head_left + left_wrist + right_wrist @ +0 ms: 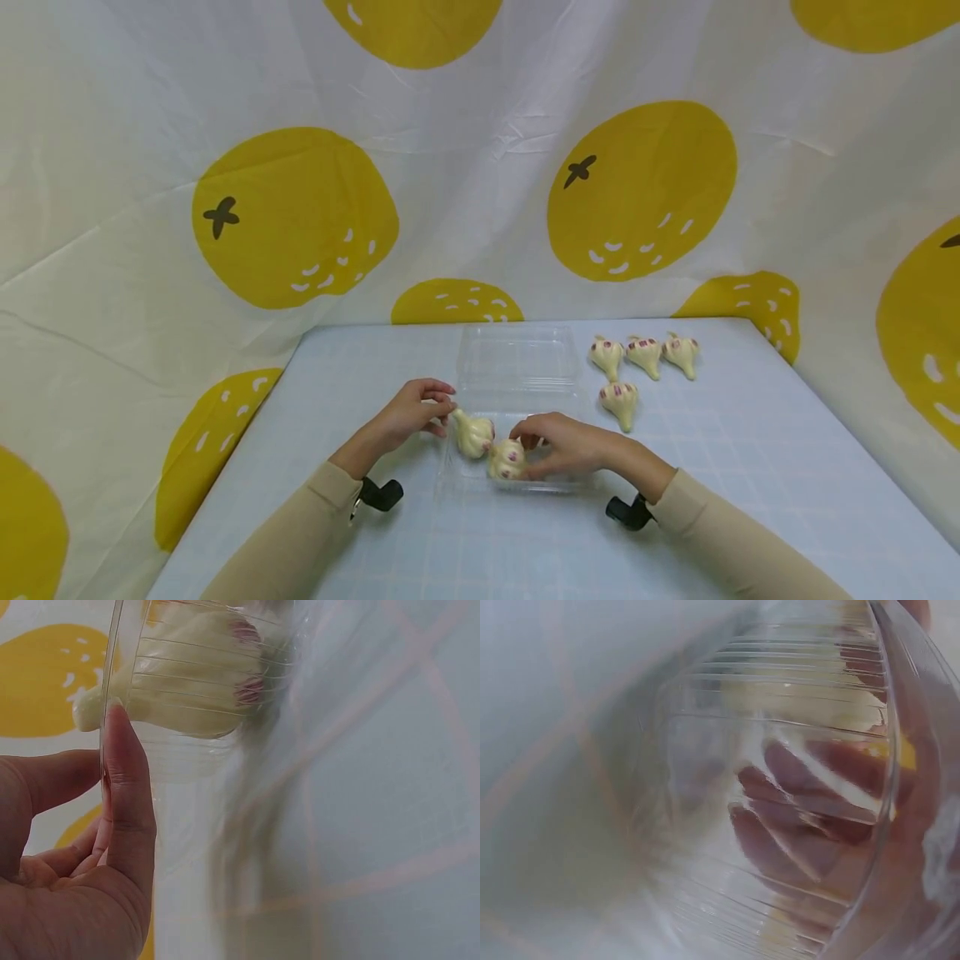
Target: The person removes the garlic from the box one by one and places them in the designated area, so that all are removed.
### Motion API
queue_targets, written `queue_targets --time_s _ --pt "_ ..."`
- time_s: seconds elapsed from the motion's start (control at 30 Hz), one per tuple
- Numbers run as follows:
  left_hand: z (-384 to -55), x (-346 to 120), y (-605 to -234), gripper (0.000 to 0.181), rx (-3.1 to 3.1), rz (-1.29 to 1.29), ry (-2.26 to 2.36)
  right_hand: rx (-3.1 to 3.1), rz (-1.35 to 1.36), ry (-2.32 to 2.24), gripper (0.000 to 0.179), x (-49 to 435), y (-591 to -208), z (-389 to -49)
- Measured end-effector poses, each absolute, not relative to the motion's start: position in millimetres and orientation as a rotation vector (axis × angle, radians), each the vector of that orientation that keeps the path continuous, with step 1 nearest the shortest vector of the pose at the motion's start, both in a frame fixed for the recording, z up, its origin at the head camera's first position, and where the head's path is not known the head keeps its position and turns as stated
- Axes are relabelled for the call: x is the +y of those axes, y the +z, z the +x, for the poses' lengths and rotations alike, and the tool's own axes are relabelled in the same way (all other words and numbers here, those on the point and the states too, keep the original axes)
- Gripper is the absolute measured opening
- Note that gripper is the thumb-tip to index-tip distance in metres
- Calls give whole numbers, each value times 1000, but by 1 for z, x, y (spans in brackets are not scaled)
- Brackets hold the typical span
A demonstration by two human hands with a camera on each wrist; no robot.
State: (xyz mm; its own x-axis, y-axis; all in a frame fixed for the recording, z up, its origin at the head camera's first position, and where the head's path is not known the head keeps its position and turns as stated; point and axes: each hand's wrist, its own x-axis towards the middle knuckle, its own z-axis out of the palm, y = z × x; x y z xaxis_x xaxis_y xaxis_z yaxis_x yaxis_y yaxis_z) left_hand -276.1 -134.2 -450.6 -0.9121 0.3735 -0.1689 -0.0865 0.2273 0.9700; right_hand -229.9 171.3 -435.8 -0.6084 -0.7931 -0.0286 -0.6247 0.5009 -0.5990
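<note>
A clear plastic clamshell container (551, 487) lies with its lid (517, 354) folded back. My left hand (416, 410) pinches the left rim, as the left wrist view shows. Right beside those fingers, a garlic bulb (474, 437) rests in the tray, its stem poking over the rim. My right hand (566, 444) reaches into the tray and holds a second garlic bulb (506, 459) between thumb and fingers, close against the first. In the right wrist view, the fingers (780, 825) show through the container's ribbed wall, with a blurred garlic bulb (802, 697) beside them.
Right of the lid, three garlic bulbs (644, 357) stand in a row, with another garlic bulb (620, 404) in front of them. A pale checked cloth (750, 500) covers the table. Behind hangs a white curtain (465, 208) with yellow fruit prints.
</note>
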Motion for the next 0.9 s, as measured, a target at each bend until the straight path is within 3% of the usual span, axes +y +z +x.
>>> queue_targets --time_s 0.27,0.6,0.9 --pt "-279 -134 -451 40 2140 266 1734 2333 -1094 -945 53 168 -437 -235" --pt "-277 -137 -456 42 2118 280 1745 2292 -1123 -1093 38 164 -447 -237" --pt "-275 -136 -453 41 2134 279 1730 2433 -1091 -1149 39 165 -442 -231"
